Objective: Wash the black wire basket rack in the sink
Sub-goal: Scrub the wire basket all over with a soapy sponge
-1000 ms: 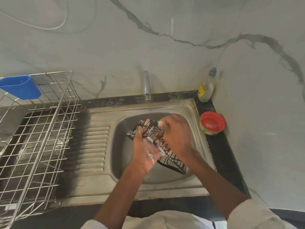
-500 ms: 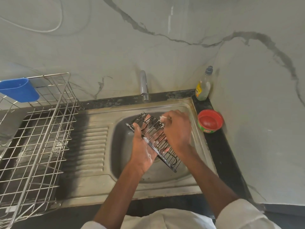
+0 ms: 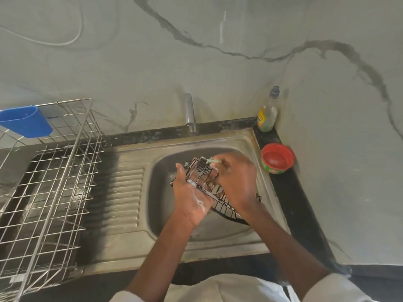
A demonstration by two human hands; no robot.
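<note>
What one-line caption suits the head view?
Left hand holds the black wire basket rack over the sink while the right hand scrubs it.

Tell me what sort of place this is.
Most likely a home kitchen's washing-up corner: a steel sink with a tap, a wire drying rack on the drainboard, and a dish soap bottle against the marble-patterned wall.

Two hands, the left hand and the right hand; one black wire basket rack; one sink; one tap; one silver dish rack; one blue cup; one soap bottle; one red tub.
</note>
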